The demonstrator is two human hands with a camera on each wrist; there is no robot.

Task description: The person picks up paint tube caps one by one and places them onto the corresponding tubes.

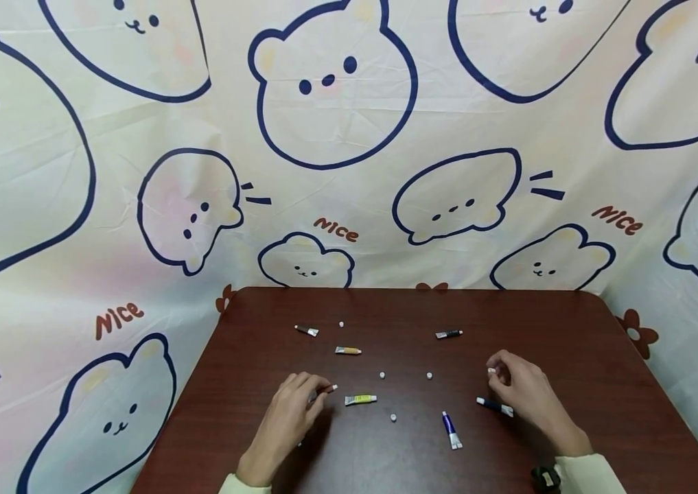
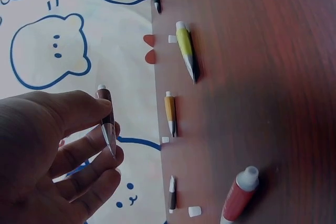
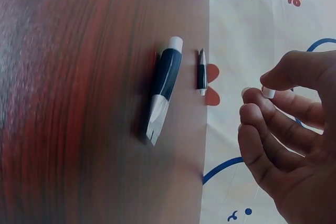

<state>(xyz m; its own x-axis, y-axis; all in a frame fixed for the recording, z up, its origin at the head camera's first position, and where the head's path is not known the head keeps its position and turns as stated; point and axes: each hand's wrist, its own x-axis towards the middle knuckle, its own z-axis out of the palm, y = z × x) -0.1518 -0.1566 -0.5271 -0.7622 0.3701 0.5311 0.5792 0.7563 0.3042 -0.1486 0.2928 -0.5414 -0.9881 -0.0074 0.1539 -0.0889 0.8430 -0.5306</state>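
Observation:
My left hand (image 1: pixel 289 420) pinches a small dark brown paint tube (image 2: pixel 106 113) between thumb and fingers, above the table. The tube's white tip points up in the left wrist view. A yellow paint tube (image 1: pixel 361 399) lies just right of this hand, and a red paint tube (image 2: pixel 241 192) shows below it. My right hand (image 1: pixel 530 394) holds a small white cap (image 3: pixel 268 93) between thumb and index finger. Beside it a dark blue paint tube (image 1: pixel 495 407) lies on the table, its white end toward the left. A violet-blue paint tube (image 1: pixel 450 431) lies farther left.
On the brown table (image 1: pixel 386 466), an orange tube (image 1: pixel 348 350), a brown tube (image 1: pixel 307 331) and a black tube (image 1: pixel 449 334) lie farther back. Several white caps, one here (image 1: pixel 393 418), are scattered between the hands. A patterned cloth (image 1: pixel 336 137) hangs behind the table.

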